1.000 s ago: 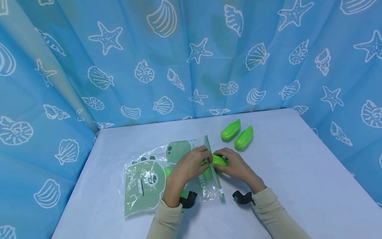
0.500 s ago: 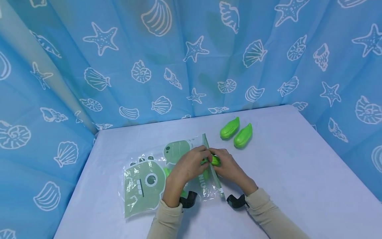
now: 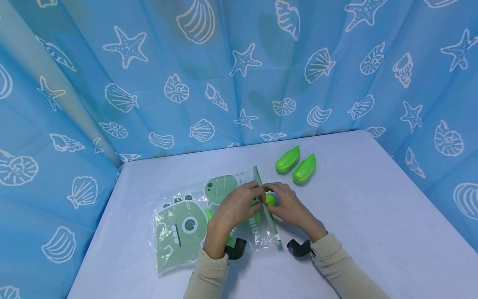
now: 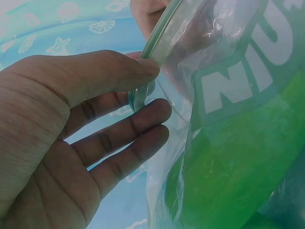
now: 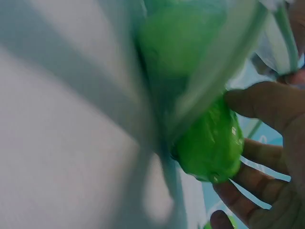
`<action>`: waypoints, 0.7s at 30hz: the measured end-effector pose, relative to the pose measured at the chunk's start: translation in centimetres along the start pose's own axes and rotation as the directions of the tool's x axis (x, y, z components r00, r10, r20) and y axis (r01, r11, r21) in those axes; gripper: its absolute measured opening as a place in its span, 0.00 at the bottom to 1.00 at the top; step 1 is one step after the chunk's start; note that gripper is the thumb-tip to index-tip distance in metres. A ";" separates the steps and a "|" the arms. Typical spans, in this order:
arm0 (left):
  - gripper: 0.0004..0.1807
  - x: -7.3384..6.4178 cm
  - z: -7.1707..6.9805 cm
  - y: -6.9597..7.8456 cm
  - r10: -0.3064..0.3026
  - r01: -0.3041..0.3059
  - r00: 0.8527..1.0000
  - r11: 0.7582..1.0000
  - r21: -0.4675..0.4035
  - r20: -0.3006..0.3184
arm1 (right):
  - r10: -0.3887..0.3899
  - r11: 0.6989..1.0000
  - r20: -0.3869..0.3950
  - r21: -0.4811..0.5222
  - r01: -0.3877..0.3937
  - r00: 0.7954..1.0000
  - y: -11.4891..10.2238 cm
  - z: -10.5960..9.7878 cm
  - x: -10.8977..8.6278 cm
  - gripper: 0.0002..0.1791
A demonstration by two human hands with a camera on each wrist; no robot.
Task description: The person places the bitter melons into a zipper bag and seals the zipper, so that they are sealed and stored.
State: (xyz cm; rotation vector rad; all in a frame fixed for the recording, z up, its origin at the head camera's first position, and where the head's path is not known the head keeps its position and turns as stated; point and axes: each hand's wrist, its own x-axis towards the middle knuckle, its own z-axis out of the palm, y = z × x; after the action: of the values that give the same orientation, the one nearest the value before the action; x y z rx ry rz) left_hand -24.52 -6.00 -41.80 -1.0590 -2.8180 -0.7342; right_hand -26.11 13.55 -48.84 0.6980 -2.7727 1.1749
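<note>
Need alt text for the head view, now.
A person's right hand holds a glossy green vegetable at the mouth of a clear zip bag with a green cartoon-monster print; the left hand pinches the bag's edge. Two more green vegetables lie beyond on a white-covered table, before a blue seashell-print curtain.

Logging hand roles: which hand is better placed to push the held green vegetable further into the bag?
Probably the right hand: it grips the green vegetable by its outer end, while the left hand pinches the printed zip bag at its rim.
</note>
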 end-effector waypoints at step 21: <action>0.05 0.0 0.0 -0.1 -0.005 0.005 1.000 1.000 0.010 -0.005 | 0.024 0.990 0.112 0.136 -0.039 0.993 0.1 -1.0 -0.3 0.16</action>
State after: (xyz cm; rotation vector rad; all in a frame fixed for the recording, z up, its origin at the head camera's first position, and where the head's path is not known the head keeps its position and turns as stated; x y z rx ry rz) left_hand -24.55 -6.08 -41.80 -1.0480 -2.8179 -0.7216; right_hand -25.97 14.41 -48.30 0.7553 -2.8213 1.3867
